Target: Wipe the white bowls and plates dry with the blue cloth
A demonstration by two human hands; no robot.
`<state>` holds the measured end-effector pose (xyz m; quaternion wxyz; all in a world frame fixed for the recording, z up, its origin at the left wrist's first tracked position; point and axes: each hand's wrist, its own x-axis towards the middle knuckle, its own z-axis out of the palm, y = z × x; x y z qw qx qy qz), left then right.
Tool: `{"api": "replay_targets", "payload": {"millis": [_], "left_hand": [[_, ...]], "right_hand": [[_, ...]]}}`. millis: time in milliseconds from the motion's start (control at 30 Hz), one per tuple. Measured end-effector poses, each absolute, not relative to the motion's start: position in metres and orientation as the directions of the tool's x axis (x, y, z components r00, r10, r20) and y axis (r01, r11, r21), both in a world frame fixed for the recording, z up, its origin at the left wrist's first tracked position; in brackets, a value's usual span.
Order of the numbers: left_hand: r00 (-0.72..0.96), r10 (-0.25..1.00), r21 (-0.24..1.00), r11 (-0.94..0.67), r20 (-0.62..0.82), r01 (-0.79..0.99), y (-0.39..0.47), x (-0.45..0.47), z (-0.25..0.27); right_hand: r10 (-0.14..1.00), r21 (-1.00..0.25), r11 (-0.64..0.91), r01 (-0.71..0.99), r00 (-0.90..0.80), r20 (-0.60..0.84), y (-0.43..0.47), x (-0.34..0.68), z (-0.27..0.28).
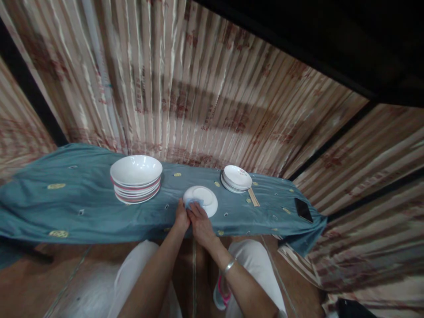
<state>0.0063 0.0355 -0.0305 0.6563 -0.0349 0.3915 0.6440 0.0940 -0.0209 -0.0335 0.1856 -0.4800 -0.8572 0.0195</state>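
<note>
Left fingers [180, 206] are clamping the plate's [210, 201] eight-o'clock rim; right fingers [196, 212], together, are seemingly wiping with cloth [192, 202], next needing steadiness.

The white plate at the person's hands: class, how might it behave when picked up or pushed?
The white plate is probably stiff and breakable, as its smooth, ceramic-looking body suggests. It may slip when gripped, since its surface looks slick. Stood on edge, it could roll, given its rounded rim.

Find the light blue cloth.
In the head view, the light blue cloth is below and slightly left of center, under the right hand on the white dish, between the larger stack and the smaller stack.
</note>
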Motion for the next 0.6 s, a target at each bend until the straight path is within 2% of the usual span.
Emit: {"api": "replay_targets", "payload": {"millis": [300,600], "left_hand": [[-0.142,0.816,0.445,0.152,-0.560,-0.883,0.036,0.007,-0.029],[-0.120,0.827,0.390,0.126,-0.549,-0.912,0.040,0.006,-0.038]], "right_hand": [[0.754,-0.137,0.648,0.749,-0.606,0.252,0.008,0.095,-0.022],[0.747,-0.121,0.654,0.746,-0.613,0.258,0.030,0.089,-0.015]]}}
